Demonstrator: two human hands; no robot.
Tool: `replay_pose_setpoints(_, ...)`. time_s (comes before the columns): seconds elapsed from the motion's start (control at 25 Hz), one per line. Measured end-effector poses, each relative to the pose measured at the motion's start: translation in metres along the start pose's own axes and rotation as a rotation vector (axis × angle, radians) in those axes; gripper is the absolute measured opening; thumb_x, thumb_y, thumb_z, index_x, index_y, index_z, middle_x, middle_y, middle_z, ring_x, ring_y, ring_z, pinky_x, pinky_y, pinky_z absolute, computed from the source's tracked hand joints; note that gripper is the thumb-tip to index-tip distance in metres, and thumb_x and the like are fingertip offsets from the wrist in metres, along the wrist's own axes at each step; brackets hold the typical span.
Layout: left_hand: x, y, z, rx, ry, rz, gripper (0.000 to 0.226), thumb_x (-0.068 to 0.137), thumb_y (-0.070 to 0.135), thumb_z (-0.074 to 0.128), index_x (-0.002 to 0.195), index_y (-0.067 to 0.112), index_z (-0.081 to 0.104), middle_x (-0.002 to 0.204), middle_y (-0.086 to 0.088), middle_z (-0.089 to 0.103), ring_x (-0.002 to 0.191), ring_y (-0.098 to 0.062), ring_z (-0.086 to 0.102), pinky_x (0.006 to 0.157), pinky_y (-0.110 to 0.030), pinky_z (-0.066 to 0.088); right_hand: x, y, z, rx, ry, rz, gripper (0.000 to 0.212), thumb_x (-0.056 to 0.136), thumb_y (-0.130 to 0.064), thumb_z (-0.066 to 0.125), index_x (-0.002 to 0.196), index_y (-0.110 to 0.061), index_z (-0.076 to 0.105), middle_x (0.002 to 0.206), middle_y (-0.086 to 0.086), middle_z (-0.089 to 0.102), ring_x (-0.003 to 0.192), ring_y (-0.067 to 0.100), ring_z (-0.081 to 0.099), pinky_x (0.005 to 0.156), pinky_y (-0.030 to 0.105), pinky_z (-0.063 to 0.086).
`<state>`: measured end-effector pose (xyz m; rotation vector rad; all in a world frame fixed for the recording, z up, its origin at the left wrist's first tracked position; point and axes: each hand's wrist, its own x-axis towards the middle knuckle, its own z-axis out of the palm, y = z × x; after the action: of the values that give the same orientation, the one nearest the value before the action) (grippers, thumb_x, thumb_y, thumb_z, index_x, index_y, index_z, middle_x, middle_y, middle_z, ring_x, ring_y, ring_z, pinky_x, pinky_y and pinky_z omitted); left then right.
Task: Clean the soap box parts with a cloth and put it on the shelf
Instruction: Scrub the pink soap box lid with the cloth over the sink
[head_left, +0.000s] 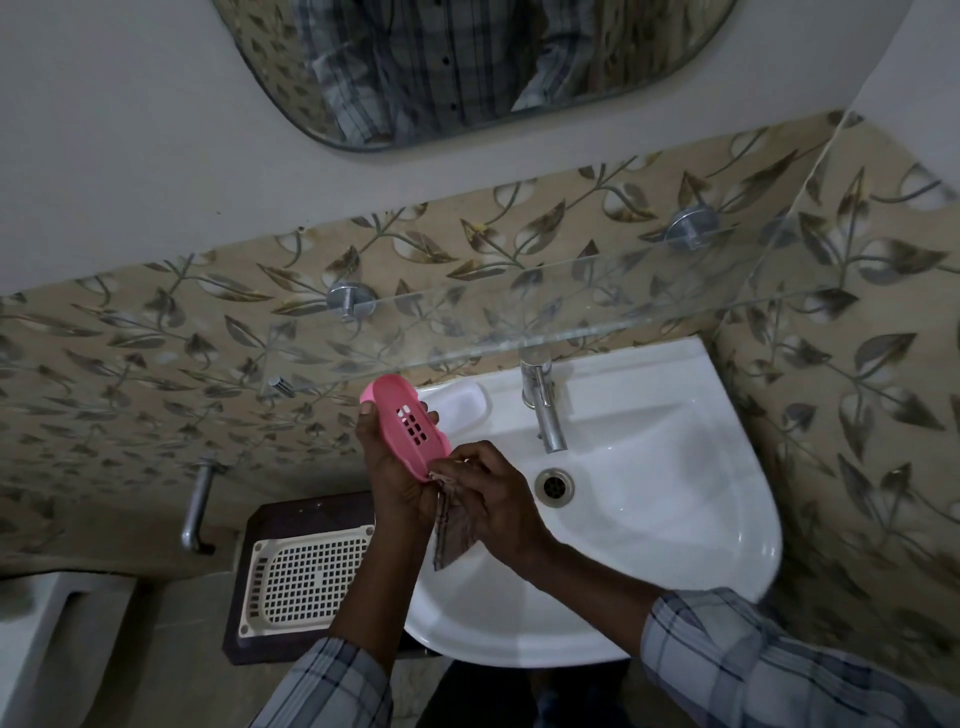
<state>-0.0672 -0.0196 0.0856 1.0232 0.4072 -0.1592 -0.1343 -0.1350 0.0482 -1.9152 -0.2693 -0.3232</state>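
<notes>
My left hand (389, 467) grips a pink soap box part (402, 421) with drain slots, holding it tilted over the left rim of the white sink (649, 519). My right hand (493, 493) pinches a dark checked cloth (452, 535) against the lower end of the pink part; the cloth hangs down between my hands. The glass shelf (519, 317) runs along the wall just above the sink, with nothing visible on it.
A chrome tap (543, 410) stands at the back of the sink, near the drain (554, 485). A cream perforated tray (301, 577) lies on a dark stand left of the sink. A metal bar (197, 504) sticks out of the leaf-patterned wall. A mirror (467, 67) hangs above.
</notes>
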Motion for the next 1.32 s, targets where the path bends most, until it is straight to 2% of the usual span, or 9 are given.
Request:
replay_pose_setpoints(0.2,0.009,-0.001,0.009,-0.137,0.028,0.010,0.059,0.093,0.064,0.039,0.106,0.011,0.061,0.074,-0.005,0.068,0.064,-0.015,0.066,0.056,-0.021,0.053,-0.004,-0.003,0.023,0.142,0.167,0.097,0.043,0.094,0.006,0.055,0.133,-0.012,0.061,0.135,0.012,0.043,0.111,0.010,0.053,0.089,0.020,0.050)
replay_pose_setpoints(0.36,0.014,0.001,0.014,-0.187,0.001,0.036,0.060,0.092,0.065,0.037,0.109,0.012,0.060,0.079,-0.006,0.066,0.070,-0.017,0.064,0.061,-0.028,0.050,-0.004,0.002,0.020,0.179,0.036,0.112,0.047,0.101,-0.005,0.048,0.142,-0.027,0.047,0.142,-0.004,0.048,0.138,0.004,0.037,0.116,0.040,0.031)
replay_pose_setpoints(0.48,0.016,-0.002,0.021,-0.152,-0.002,0.065,0.059,0.091,0.065,0.039,0.100,0.014,0.066,0.075,-0.005,0.067,0.067,-0.017,0.065,0.059,-0.027,0.051,0.002,0.003,0.016,0.189,0.105,0.143,0.040,0.102,-0.008,0.046,0.138,-0.022,0.056,0.118,0.008,0.054,0.113,0.012,0.058,0.097,0.023,0.049)
replay_pose_setpoints(0.6,0.018,-0.006,0.017,-0.076,0.006,0.095,0.057,0.093,0.063,0.039,0.107,0.013,0.064,0.077,-0.005,0.067,0.069,-0.016,0.065,0.058,-0.026,0.053,0.012,0.006,0.003,0.131,0.079,0.127,0.028,0.100,-0.010,0.054,0.123,-0.016,0.069,0.110,0.009,0.047,0.087,0.009,0.059,0.079,0.011,0.048)
replay_pose_setpoints(0.84,0.010,-0.016,0.012,0.059,0.025,0.104,0.088,0.073,0.067,0.056,0.131,0.001,0.053,0.087,-0.008,0.065,0.080,-0.021,0.062,0.066,-0.030,0.050,0.027,-0.001,-0.017,0.083,-0.085,0.036,0.018,0.088,-0.015,0.073,0.105,-0.010,0.076,0.101,0.006,0.066,0.091,0.017,0.066,0.080,0.028,0.054)
replay_pose_setpoints(1.04,0.010,-0.026,0.010,0.014,0.026,0.113,0.086,0.072,0.062,0.058,0.133,0.001,0.052,0.094,-0.009,0.062,0.087,-0.022,0.061,0.073,-0.033,0.047,0.028,0.001,-0.024,0.122,-0.096,0.231,0.013,0.084,-0.011,0.075,0.096,-0.006,0.078,0.094,0.009,0.071,0.086,0.019,0.067,0.079,0.030,0.052)
replay_pose_setpoints(1.12,0.011,-0.029,0.008,-0.012,0.024,0.114,0.077,0.077,0.057,0.057,0.132,0.003,0.052,0.094,-0.009,0.062,0.088,-0.022,0.060,0.073,-0.033,0.047,0.028,-0.001,-0.021,0.072,-0.078,0.240,0.021,0.084,-0.013,0.075,0.105,-0.010,0.073,0.098,0.008,0.072,0.085,0.018,0.067,0.077,0.029,0.053)
replay_pose_setpoints(1.24,0.011,-0.030,0.007,0.035,0.009,0.134,0.068,0.079,0.054,0.058,0.124,0.003,0.054,0.092,-0.010,0.061,0.084,-0.023,0.060,0.072,-0.035,0.047,0.025,-0.007,-0.015,0.084,-0.028,0.299,0.043,0.083,-0.021,0.072,0.115,-0.027,0.045,0.096,0.003,0.071,0.075,0.010,0.065,0.059,0.016,0.051)
replay_pose_setpoints(1.32,0.008,-0.032,0.005,0.070,0.025,0.164,0.055,0.083,0.050,0.055,0.115,0.005,0.059,0.086,-0.006,0.067,0.080,-0.019,0.064,0.070,-0.033,0.049,0.026,-0.006,-0.015,0.075,-0.024,0.321,0.046,0.081,-0.015,0.071,0.109,-0.027,0.036,0.091,0.006,0.069,0.071,0.017,0.065,0.056,0.023,0.053)
